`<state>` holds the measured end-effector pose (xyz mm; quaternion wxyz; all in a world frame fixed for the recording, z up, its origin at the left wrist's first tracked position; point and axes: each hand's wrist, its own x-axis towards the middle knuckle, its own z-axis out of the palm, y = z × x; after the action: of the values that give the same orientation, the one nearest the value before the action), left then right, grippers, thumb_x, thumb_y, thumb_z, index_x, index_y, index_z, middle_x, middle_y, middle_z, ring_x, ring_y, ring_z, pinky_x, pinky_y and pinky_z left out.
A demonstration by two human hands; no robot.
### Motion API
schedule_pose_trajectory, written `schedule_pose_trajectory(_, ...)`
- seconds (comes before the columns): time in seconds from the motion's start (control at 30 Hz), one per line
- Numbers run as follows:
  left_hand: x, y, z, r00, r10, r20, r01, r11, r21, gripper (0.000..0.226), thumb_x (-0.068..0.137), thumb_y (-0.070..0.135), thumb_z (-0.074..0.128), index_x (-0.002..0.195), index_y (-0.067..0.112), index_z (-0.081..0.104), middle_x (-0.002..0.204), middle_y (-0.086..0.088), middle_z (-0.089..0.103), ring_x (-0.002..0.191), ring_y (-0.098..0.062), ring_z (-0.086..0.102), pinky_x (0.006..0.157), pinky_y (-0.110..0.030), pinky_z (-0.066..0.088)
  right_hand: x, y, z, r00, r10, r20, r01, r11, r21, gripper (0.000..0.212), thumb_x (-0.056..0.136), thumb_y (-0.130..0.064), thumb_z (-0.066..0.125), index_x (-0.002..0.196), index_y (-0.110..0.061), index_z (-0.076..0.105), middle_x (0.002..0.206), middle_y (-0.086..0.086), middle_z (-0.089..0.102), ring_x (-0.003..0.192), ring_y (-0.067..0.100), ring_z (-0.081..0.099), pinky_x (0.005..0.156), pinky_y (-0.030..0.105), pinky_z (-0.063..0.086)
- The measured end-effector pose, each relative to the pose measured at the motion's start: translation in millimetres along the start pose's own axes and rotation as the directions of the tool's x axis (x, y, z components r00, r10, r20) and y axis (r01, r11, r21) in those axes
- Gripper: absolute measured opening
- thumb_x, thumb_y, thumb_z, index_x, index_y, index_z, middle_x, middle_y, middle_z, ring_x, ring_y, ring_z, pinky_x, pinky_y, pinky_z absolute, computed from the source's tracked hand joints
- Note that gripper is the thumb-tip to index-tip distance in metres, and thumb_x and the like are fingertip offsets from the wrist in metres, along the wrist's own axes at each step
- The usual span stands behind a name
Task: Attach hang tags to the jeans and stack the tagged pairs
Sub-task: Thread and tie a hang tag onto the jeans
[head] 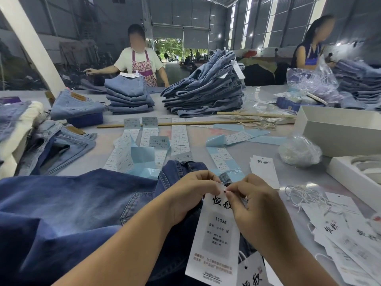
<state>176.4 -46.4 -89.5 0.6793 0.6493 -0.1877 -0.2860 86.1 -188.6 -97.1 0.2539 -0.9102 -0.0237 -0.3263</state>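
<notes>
Over the dark jeans (72, 205) spread on the tabletop (253, 149), left hand (185, 195) and right hand (255, 201) each pinch the hang tag (216, 240) at its punched top, fingers clamped there, probably to thread its string; spare tags (338, 230) lie within reach, right.

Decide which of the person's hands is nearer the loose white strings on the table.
Right. The right hand pinches the hang tag just left of the white strings; the left hand is farther left.
</notes>
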Motion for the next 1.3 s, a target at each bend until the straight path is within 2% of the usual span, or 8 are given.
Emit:
schedule_pose_trajectory(0.13, -1, 1, 1, 1.0, -0.003, -0.019, 0.004, 1.0, 0.017, 0.019, 0.063, 0.006, 0.062, 0.08, 0.014, 0.06, 0.077, -0.01, 0.062, 0.065, -0.021, 0.056, 0.071, -0.035, 0.042, 1, -6, -3, 1.0, 0.001, 0.005, -0.001, 0.994, -0.11, 0.006, 0.083, -0.011, 0.071, 0.08, -0.015, 0.073, 0.077, -0.005, 0.058, 0.059, 0.019, 0.058, 0.047, 0.034, 0.05)
schedule_pose_trajectory(0.27, 0, 1, 2, 1.0, 0.002, -0.017, -0.001, 1.0, 0.024, 0.018, 0.073, -0.002, 0.064, 0.08, 0.014, 0.06, 0.078, -0.01, 0.062, 0.064, -0.019, 0.057, 0.066, -0.033, 0.043, 5, -12, -5, 1.0, 0.002, 0.011, 0.0, 0.984, -0.179, 0.01, 0.081, -0.011, 0.071, 0.071, -0.012, 0.069, 0.073, -0.003, 0.055, 0.052, 0.02, 0.054, 0.042, 0.031, 0.047)
schedule_pose_trajectory(0.37, -1, 1, 2, 1.0, 0.011, -0.007, -0.011, 1.0, -0.004, 0.018, 0.066, 0.002, 0.064, 0.08, 0.014, 0.06, 0.075, -0.009, 0.062, 0.063, -0.019, 0.058, 0.065, -0.032, 0.045, 7, -15, -6, 1.0, 0.016, 0.024, -0.011, 0.978, -0.208, 0.012, 0.081, -0.012, 0.071, 0.069, -0.012, 0.067, 0.072, -0.002, 0.055, 0.051, 0.021, 0.052, 0.04, 0.031, 0.045)
schedule_pose_trajectory(0.63, -2, 0, 1, 1.0, 0.027, 0.01, -0.027, 1.0, -0.011, 0.019, 0.074, -0.004, 0.063, 0.082, 0.012, 0.059, 0.073, -0.005, 0.061, 0.062, -0.017, 0.058, 0.065, -0.031, 0.046, 11, -17, -8, 0.993, 0.059, 0.103, -0.027, 0.957, -0.29, 0.016, 0.087, -0.024, 0.063, 0.073, -0.015, 0.065, 0.078, -0.005, 0.05, 0.057, 0.021, 0.053, 0.048, 0.032, 0.047)
schedule_pose_trajectory(0.83, -4, 1, 0, 0.999, 0.031, 0.018, -0.03, 0.999, -0.026, 0.021, 0.065, 0.003, 0.063, 0.083, 0.012, 0.06, 0.074, -0.007, 0.062, 0.065, -0.019, 0.059, 0.067, -0.033, 0.047, 17, -14, -12, 0.977, 0.088, 0.196, -0.027, 0.955, -0.294, 0.017, 0.088, -0.033, 0.059, 0.073, -0.025, 0.057, 0.08, -0.008, 0.048, 0.06, 0.012, 0.05, 0.049, 0.02, 0.035)
schedule_pose_trajectory(0.97, -6, 2, 1, 0.999, 0.032, 0.023, -0.032, 0.999, -0.02, 0.02, 0.066, 0.003, 0.063, 0.084, 0.012, 0.061, 0.077, -0.007, 0.062, 0.068, -0.019, 0.059, 0.069, -0.032, 0.048, 24, -12, -15, 0.957, 0.075, 0.28, 0.004, 0.963, -0.269, 0.02, 0.088, -0.035, 0.056, 0.069, -0.028, 0.052, 0.08, -0.009, 0.048, 0.065, 0.009, 0.053, 0.051, 0.018, 0.036)
schedule_pose_trajectory(1.13, -8, 3, 1, 1.0, 0.025, 0.009, -0.025, 1.0, 0.014, 0.023, 0.082, -0.01, 0.057, 0.083, 0.013, 0.061, 0.076, -0.006, 0.063, 0.066, -0.018, 0.059, 0.069, -0.032, 0.048, 30, -11, -18, 0.934, 0.064, 0.352, 0.041, 0.958, -0.283, 0.023, 0.087, -0.037, 0.055, 0.067, -0.029, 0.049, 0.082, -0.009, 0.05, 0.07, 0.008, 0.053, 0.052, 0.016, 0.032)
schedule_pose_trajectory(1.3, -10, 5, 1, 0.999, 0.03, -0.011, -0.03, 0.999, -0.028, 0.015, 0.091, 0.003, 0.053, 0.084, 0.011, 0.062, 0.078, -0.008, 0.063, 0.07, -0.02, 0.058, 0.071, -0.032, 0.047, 28, -8, -12, 0.95, 0.041, 0.308, 0.029, 0.975, -0.22, 0.021, 0.088, -0.029, 0.059, 0.069, -0.028, 0.051, 0.079, -0.011, 0.048, 0.068, 0.007, 0.051, 0.053, 0.016, 0.03)
